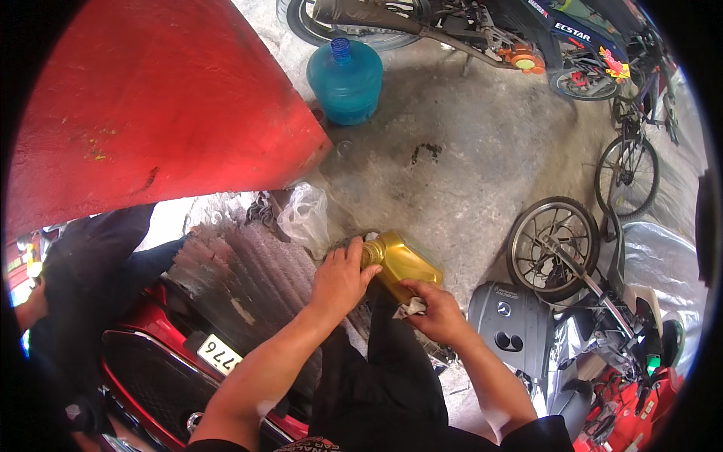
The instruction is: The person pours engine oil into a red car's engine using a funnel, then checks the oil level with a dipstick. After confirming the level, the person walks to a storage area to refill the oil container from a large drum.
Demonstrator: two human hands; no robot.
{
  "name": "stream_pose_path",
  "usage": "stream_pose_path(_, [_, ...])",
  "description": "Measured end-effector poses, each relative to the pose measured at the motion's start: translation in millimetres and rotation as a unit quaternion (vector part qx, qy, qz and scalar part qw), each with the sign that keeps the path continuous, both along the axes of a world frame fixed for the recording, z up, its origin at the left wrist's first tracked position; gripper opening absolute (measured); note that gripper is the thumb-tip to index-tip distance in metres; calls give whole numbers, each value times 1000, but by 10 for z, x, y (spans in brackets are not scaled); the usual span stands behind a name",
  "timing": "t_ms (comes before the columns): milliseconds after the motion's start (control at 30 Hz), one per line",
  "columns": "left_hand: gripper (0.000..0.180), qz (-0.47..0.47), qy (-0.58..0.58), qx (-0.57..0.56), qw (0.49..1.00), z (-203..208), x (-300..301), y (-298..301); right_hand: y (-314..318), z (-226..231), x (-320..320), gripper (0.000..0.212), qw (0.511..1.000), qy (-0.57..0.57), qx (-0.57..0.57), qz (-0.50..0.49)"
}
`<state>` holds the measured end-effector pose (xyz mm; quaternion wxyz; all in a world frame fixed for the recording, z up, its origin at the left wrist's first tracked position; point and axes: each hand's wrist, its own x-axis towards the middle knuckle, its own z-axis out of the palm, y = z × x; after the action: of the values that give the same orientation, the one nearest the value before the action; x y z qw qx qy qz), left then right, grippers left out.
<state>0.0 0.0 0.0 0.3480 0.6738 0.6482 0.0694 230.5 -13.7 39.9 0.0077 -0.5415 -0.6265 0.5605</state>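
Note:
A gold plastic oil bottle (407,260) lies tilted between my two hands, its neck pointing left. My left hand (340,280) is closed around the ribbed gold cap (371,253) at the neck end. Whether the cap is loose or tight cannot be seen. My right hand (437,310) grips the lower side of the bottle, and a crumpled pale rag (410,307) is pinched under its fingers. My thighs are below the bottle.
A clear plastic bag (305,215) lies beyond my left hand. Farther off are a blue water jug (346,83) and a red panel (173,98). A red car (151,331) is at left, near another person (90,264). A grey engine cover (506,324) and motorbike wheel (553,248) stand at right.

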Motion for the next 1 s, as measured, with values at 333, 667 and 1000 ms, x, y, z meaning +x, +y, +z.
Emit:
stream_pose_path(333, [57, 16, 26, -40, 999, -486, -110, 155, 316, -937, 94, 64, 999, -6, 37, -26])
stream_pose_path(667, [66, 273, 24, -314, 909, -481, -662, -1343, 1060, -3438, -154, 61, 852, 145, -102, -493])
stream_pose_path(1000, [60, 427, 70, -430, 792, -83, -929, -3193, 1343, -4608, 143, 45, 976, -199, 77, -51])
